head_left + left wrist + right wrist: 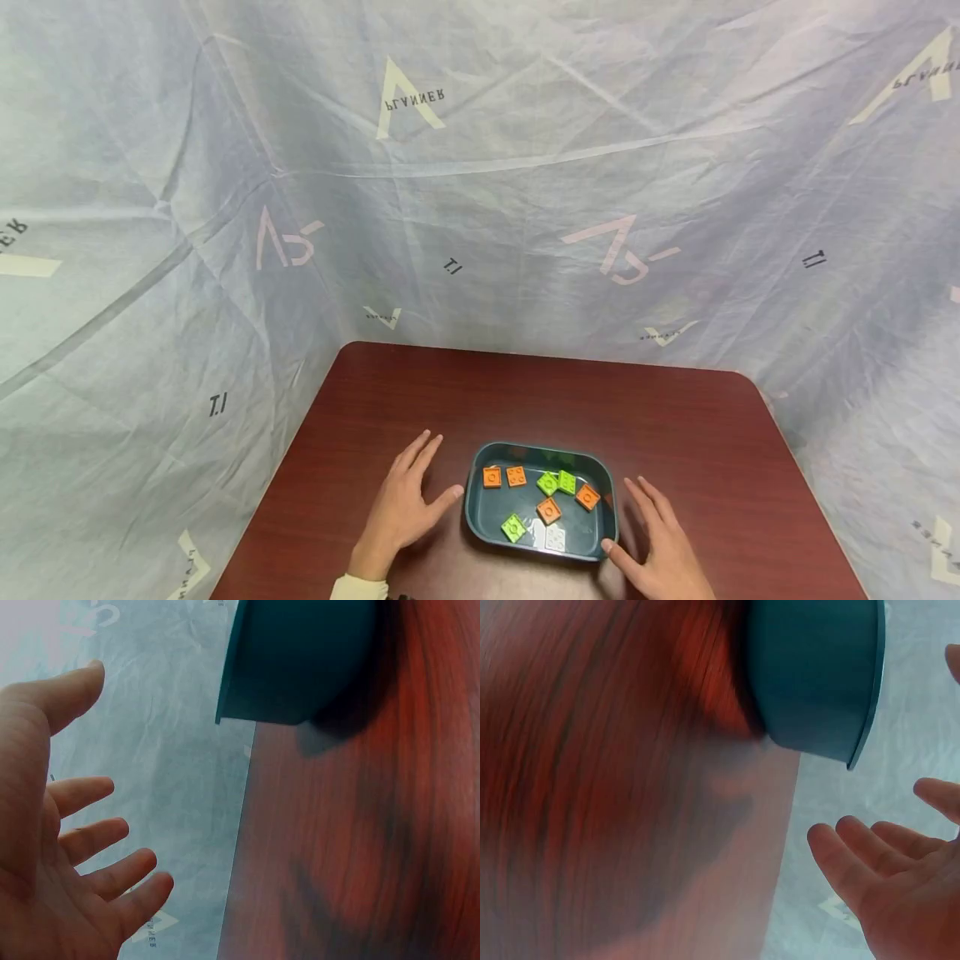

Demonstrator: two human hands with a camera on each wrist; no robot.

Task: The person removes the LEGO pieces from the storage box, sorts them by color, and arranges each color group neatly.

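Observation:
A dark teal tray (517, 546) with rounded corners sits between my two hands. Inside it lie several orange toy bricks (587, 497), three lime-green toy bricks (513, 527) and a white brick (555, 539) near the front wall. To the tray's left is my left hand (403, 507), fingers spread and empty, its thumb pointing toward the rim. My right hand (660, 546) is at the right side with fingers extended, the thumb tip right at the tray's front right corner. Both wrist views show the tray's outer wall (300, 660) beside loosely spread, empty fingers.
The tray stands on a dark red wood-grain table (555, 400) with rounded far corners. Pale grey printed cloth (480, 208) hangs behind the table and along both sides.

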